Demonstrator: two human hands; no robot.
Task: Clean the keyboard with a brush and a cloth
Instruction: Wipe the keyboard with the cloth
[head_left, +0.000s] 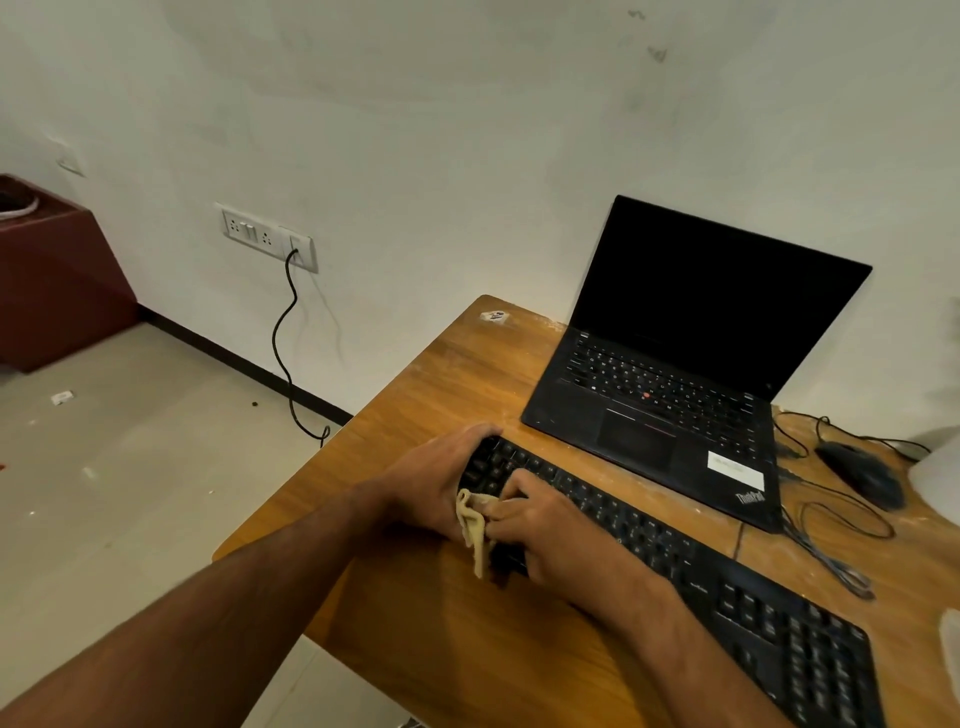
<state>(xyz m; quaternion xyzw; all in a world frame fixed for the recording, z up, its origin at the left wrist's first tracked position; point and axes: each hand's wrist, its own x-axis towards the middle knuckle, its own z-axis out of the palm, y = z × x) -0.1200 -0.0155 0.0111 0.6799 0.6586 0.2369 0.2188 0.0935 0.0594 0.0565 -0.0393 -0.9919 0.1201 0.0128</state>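
There is one view only, from a wide-angle camera worn on the person's head. It looks forward and steeply down across the tabletop (415, 405) toward the wall (467, 130) behind it, tilted so the tabletop's edges run diagonally. The near edge is close under the camera, with both forearms reaching in from the lower left; the far corner meets the wall. Floor (130, 467) fills the left side.

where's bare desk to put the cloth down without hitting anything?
Bare wood: the desk corner left of the laptop, behind the keyboard, holding only a small sticker; also the near strip before the keyboard. Crowded: right of the laptop, with mouse and cables.
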